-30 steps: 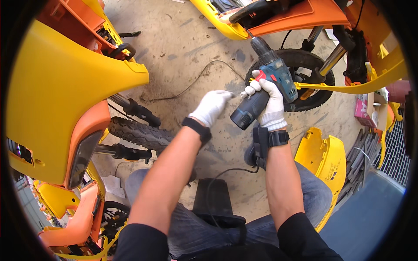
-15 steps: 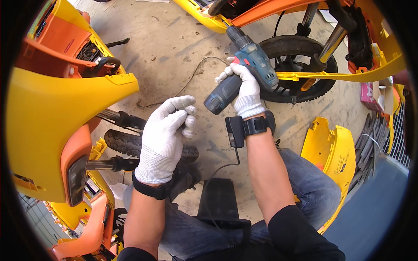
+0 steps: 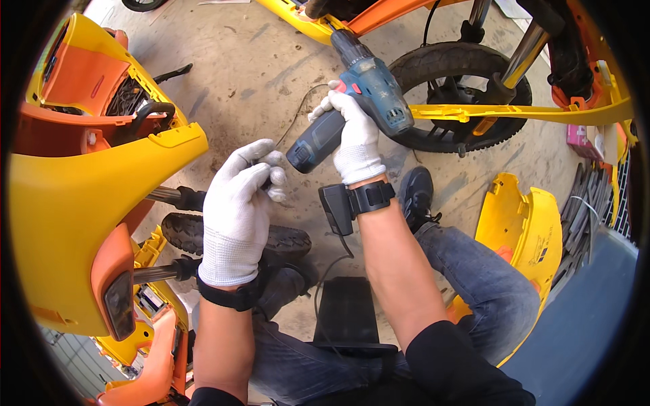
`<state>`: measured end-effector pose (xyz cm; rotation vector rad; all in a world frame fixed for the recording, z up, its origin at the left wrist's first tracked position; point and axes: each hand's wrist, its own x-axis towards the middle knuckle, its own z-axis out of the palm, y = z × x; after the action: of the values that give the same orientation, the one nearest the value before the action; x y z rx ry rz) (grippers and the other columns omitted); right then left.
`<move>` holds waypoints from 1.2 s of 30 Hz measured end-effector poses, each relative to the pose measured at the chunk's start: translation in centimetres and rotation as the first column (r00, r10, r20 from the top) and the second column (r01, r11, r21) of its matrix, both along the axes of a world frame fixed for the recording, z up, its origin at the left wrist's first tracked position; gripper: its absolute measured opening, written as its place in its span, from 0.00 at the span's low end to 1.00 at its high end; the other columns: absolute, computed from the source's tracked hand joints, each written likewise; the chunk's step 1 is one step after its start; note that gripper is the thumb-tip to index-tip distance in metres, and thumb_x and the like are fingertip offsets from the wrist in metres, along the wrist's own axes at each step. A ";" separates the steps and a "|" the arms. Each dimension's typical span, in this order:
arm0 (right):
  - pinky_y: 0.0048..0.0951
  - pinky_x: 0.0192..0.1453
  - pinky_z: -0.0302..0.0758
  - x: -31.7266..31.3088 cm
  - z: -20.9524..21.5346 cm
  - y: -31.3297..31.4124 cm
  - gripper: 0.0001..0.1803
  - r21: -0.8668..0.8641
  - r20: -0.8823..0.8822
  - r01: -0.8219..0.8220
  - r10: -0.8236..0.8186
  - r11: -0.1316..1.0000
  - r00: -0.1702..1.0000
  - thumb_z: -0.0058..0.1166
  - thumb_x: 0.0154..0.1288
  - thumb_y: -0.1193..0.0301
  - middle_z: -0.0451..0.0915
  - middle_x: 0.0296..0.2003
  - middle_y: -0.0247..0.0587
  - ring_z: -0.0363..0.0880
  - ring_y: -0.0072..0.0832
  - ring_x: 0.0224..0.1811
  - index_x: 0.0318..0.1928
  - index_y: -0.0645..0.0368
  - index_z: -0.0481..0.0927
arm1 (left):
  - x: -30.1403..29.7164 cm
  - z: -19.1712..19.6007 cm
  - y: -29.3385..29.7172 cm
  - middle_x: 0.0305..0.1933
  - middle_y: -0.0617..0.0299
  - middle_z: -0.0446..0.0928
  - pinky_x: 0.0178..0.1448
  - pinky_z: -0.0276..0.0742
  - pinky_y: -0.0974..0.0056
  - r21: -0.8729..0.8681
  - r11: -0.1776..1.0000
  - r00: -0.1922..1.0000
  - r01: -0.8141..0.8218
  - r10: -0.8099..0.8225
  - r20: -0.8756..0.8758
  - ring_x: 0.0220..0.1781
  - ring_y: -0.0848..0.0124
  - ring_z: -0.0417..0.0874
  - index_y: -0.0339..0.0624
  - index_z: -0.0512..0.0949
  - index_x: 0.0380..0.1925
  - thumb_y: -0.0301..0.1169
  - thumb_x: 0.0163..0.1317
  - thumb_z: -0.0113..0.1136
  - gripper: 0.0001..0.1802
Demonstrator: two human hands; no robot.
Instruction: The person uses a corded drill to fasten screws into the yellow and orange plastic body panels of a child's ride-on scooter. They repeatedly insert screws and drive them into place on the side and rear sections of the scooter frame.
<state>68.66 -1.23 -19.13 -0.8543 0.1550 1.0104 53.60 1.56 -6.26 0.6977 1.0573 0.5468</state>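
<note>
In a white glove, my right hand [image 3: 355, 135] is closed around the grip of a blue-grey cordless drill [image 3: 379, 95]. The drill's chuck points up and left, and its tip reaches the yellow body panel [image 3: 298, 21] at the top edge; whether it touches a screw there cannot be seen. My left hand [image 3: 240, 193], also gloved, hovers to the left of the drill's battery end. Its fingers are curled toward the thumb, with something small and dark between them that I cannot make out.
A scooter with a yellow front shell [image 3: 74, 223] stands close on the left, its black tyre [image 3: 196, 233] near my left forearm. Another front wheel [image 3: 467, 64] is at upper right. A loose yellow panel [image 3: 535, 230] lies by my right knee, beside dark strips [image 3: 575, 216].
My right hand and the drill have shifted left in the picture, the drill's tip staying by the panel. The left hand has moved slightly left and down. My right shoe has come into view.
</note>
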 end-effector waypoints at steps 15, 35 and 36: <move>0.29 0.36 0.77 -0.3 -0.4 0.8 0.11 -0.031 0.056 0.048 -0.046 0.998 0.997 0.57 0.64 0.72 0.79 0.26 0.36 0.79 0.27 0.27 0.46 0.61 0.77 | -0.6 -0.4 0.5 0.46 0.53 0.77 0.43 0.75 0.71 0.024 0.999 0.999 0.030 -0.030 0.012 0.39 0.71 0.78 0.26 0.70 0.57 0.22 0.70 0.47 0.17; 0.25 0.39 0.74 -1.4 -1.3 1.4 0.06 -0.031 0.103 0.077 -0.073 0.997 0.992 0.57 0.65 0.68 0.79 0.27 0.32 0.78 0.21 0.30 0.36 0.56 0.77 | 0.2 0.1 -0.1 0.47 0.49 0.77 0.45 0.76 0.70 0.011 0.999 0.997 -0.033 0.034 -0.073 0.41 0.69 0.78 0.23 0.68 0.58 0.20 0.69 0.46 0.18; 0.25 0.39 0.74 -1.3 -1.2 1.3 0.06 -0.029 0.095 0.071 -0.068 0.997 0.993 0.57 0.65 0.68 0.79 0.27 0.32 0.78 0.21 0.30 0.36 0.55 0.77 | 0.2 0.1 0.0 0.47 0.49 0.77 0.45 0.76 0.70 0.006 1.000 0.997 -0.030 0.030 -0.066 0.41 0.69 0.79 0.23 0.68 0.58 0.20 0.69 0.46 0.18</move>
<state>67.33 0.11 -20.32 -0.9183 0.1209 0.9026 53.76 1.51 -6.18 0.7089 1.1305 0.5553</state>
